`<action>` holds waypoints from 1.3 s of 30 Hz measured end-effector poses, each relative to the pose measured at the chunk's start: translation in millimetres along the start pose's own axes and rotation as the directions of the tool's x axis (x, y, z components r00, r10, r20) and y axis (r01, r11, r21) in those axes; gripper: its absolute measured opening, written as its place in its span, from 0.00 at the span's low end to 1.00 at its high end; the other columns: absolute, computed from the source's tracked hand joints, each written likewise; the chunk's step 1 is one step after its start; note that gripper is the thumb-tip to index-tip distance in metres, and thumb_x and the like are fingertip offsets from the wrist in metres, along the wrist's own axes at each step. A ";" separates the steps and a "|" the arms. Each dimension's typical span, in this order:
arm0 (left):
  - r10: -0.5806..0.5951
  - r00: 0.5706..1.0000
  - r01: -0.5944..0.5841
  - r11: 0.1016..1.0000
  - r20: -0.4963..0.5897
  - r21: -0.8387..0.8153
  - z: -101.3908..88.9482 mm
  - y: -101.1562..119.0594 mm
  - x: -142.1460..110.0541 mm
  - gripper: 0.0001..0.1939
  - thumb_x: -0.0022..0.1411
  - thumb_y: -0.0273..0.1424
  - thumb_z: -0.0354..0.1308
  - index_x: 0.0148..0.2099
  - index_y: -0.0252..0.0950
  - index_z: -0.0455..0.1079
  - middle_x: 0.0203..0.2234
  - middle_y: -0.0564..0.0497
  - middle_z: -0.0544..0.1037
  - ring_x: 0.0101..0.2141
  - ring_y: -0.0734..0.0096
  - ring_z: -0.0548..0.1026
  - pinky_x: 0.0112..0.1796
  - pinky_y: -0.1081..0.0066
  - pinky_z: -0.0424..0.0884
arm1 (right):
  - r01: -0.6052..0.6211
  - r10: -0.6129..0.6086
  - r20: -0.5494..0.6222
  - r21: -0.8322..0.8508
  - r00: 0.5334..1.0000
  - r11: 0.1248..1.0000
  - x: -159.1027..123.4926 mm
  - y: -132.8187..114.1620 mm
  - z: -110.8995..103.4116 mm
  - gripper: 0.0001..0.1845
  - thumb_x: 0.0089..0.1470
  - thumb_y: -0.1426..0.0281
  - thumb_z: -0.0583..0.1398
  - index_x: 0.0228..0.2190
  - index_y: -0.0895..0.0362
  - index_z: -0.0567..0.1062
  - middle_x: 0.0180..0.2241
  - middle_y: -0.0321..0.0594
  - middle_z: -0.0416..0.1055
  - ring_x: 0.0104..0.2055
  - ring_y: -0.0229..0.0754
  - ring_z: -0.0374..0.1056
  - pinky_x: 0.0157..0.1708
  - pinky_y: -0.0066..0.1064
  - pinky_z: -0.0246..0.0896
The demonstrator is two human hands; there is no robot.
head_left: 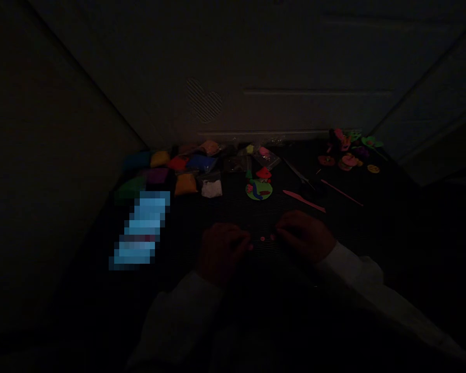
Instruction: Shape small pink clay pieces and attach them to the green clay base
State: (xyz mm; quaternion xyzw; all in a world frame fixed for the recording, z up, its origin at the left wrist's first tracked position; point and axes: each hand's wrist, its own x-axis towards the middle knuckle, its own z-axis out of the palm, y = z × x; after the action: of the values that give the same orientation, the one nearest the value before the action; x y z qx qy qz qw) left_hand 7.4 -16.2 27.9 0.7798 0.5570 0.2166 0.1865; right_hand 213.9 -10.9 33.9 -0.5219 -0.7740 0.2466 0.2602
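Note:
The scene is very dark. A tiny pink piece of modelling clay (262,239) lies on the dark table between my hands. To its left is my left hand (223,251), its fingers bent and pressed together; whether the pinkish spot at their tips is clay or a nail is unclear. On the other side, my right hand (305,234) is closed with thumb and fingers together, close to the piece; what they hold, if anything, is hidden. Just beyond stands a small clay scene on a green disc (252,192), with a red-roofed house (263,174) at its back.
Bags of coloured clay (186,183) line the back left. A lit, blurred phone screen (142,230) lies at left. Beyond my right hand are a pink clay knife (303,200), scissors (298,173) and a thin pink stick (341,192). Finished clay figures (348,161) sit back right, before a wall.

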 end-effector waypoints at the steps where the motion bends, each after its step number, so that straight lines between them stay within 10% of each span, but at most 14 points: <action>1: -0.004 1.000 0.004 1.000 0.005 -0.004 -0.1 0.1 0.3 0.08 0.51 0.35 0.53 0.33 0.41 0.72 0.30 0.52 0.75 0.36 0.67 0.68 0.38 0.62 0.62 | 0.018 -0.018 0.017 -0.006 1.000 1.000 1.7 -2.4 2.0 0.07 0.47 0.70 0.55 0.29 0.55 0.73 0.34 0.38 0.67 0.37 0.36 0.63 0.39 0.30 0.59; 25: 0.062 0.983 -0.066 0.998 -0.172 -0.016 4.5 -1.0 -6.2 0.10 0.54 0.34 0.50 0.31 0.36 0.71 0.28 0.51 0.75 0.33 0.71 0.70 0.38 0.68 0.64 | 0.327 -0.321 0.130 -0.642 0.938 0.694 -20.0 -29.1 15.6 0.14 0.53 0.68 0.48 0.38 0.52 0.70 0.44 0.36 0.65 0.39 0.44 0.54 0.34 0.39 0.43; 39: 0.067 0.978 -0.075 0.997 -0.198 -0.035 3.4 0.7 -6.9 0.10 0.53 0.34 0.50 0.30 0.36 0.71 0.28 0.52 0.75 0.32 0.72 0.70 0.37 0.69 0.64 | 0.291 -0.323 0.053 -0.590 0.945 0.753 -25.4 -21.1 15.1 0.16 0.50 0.68 0.50 0.42 0.51 0.68 0.45 0.38 0.63 0.40 0.44 0.54 0.36 0.39 0.44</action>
State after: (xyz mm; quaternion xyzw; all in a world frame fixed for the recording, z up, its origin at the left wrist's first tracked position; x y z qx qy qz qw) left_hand 7.8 -23.2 24.6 0.7699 0.5398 0.3109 0.1389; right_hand 197.7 -43.4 32.8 -0.4489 -0.8797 -0.0659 0.1421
